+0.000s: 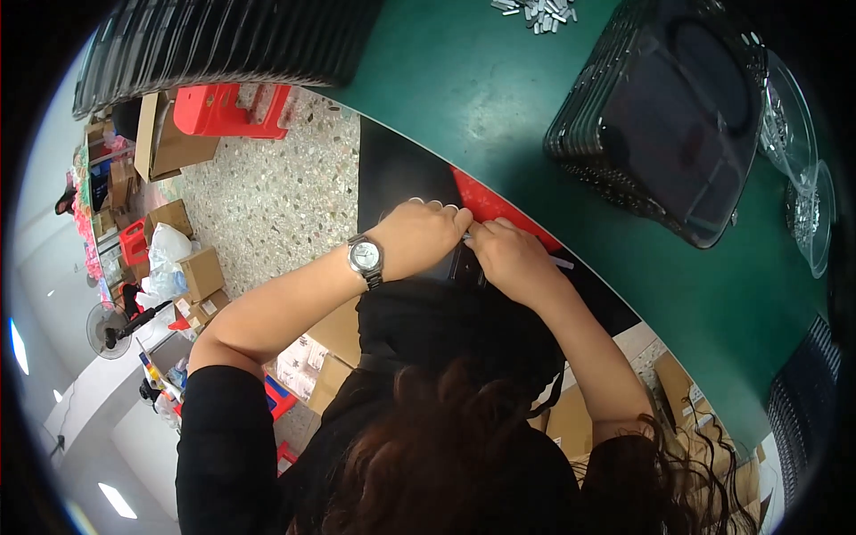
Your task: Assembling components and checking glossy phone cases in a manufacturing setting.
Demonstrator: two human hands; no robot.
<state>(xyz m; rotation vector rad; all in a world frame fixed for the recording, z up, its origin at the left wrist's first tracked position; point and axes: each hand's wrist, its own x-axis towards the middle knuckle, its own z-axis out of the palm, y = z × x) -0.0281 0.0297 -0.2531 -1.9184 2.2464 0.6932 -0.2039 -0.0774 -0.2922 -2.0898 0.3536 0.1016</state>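
Over my lap, just off the edge of the green table (481, 116), my two hands meet with fingers curled in. My left hand (417, 239), below a wristwatch (365, 256), is closed, its fingertips against those of my right hand (513, 260), which is closed too. A small glint shows where the fingers touch, but what they pinch is hidden. Beneath them lies a dark glossy piece (464, 266), mostly covered by the hands. A thin whitish strip (562, 263) sticks out beside my right hand.
On the table stand a stack of glossy black panels (669, 125) and a longer black stack (232, 45). Small metal pieces (541, 12) lie in a pile at the far side. Clear plastic bowls (807, 214) hold more metal bits. A red stool (227, 111) stands on the speckled floor.
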